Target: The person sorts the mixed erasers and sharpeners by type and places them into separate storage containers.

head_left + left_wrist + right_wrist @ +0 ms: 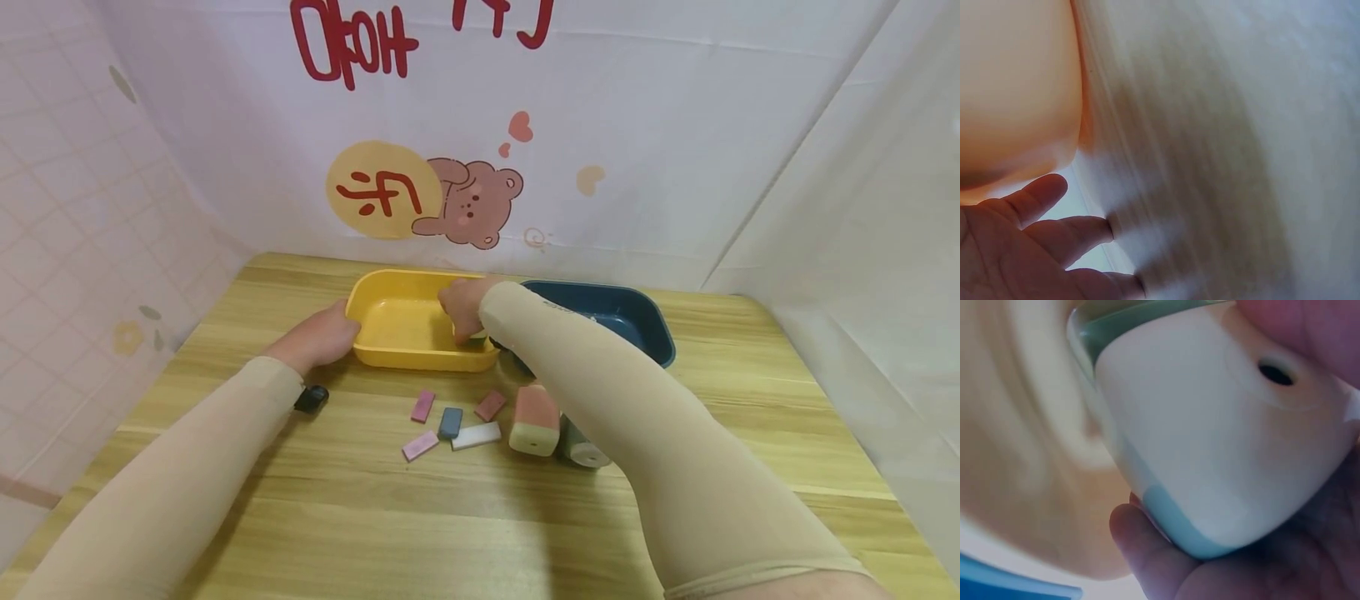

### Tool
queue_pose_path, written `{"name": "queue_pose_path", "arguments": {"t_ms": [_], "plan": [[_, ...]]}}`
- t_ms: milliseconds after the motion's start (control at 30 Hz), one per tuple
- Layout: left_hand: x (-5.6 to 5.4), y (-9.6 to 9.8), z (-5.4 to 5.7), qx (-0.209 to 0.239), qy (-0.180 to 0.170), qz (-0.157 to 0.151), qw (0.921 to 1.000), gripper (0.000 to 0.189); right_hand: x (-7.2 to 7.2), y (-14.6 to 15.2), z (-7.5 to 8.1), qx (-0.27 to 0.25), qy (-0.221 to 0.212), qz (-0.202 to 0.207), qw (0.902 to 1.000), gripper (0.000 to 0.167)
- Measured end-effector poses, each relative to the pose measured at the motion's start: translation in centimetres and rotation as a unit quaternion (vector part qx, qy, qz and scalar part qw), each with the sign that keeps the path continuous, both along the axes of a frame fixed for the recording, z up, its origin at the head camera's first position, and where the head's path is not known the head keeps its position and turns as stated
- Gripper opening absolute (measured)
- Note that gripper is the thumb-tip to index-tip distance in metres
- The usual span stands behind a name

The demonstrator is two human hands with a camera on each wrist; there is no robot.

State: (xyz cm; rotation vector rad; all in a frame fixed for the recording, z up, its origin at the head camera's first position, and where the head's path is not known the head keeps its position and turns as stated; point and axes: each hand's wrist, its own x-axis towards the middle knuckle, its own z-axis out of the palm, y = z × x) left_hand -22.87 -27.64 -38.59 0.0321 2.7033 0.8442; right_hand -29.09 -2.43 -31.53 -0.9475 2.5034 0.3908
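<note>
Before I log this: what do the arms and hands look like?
Left hand and right hand are ungloved. Left sleeve and right sleeve are beige; the right has dark print near the wrist. A black object shows by the left wrist.

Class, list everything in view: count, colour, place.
Table: one, pale wood, centre
Backdrop: one, white, behind the table, with bear, hearts, lettering
Yellow tub: one, yellow, back, centre-left
Blue tub: one, dark blue, right of the yellow tub
Small blocks: five; deep pink, pale pink, blue-grey, white, reddish; before the yellow tub
Pink piece: one, pink and cream, right of the blocks
Green piece: one, green and white, right of the pink piece
Held piece: one, white and green, yellow tub's right end
Black item: one, black, left side
Sleeves: two, beige, forearms
Left grip: one, bare, yellow tub's left end
Right grip: one, bare, round the held piece
</note>
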Motion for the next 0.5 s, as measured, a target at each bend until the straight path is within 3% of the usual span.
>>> {"name": "queue_pose_path", "arguments": {"t_ms": [167, 333, 500], "plan": [[0.0, 0.3, 0.0, 0.003, 0.003, 0.0, 1.0, 0.055, 0.0, 0.4, 0.1, -0.003, -0.006, -0.009, 0.9999, 0.065], [0.1, 0.3, -0.2, 0.001, 0.011, 0.001, 0.9999, 0.054, -0.3, 0.7, 0.6, -0.03, 0.002, -0.026, 0.9992, 0.082], [0.0, 0.0, -0.2, -0.003, 0.005, 0.003, 1.0, 0.056, -0.2, 1.8, 2.1, -0.068, 0.02, -0.026, 0.9971, 0.091]]}}
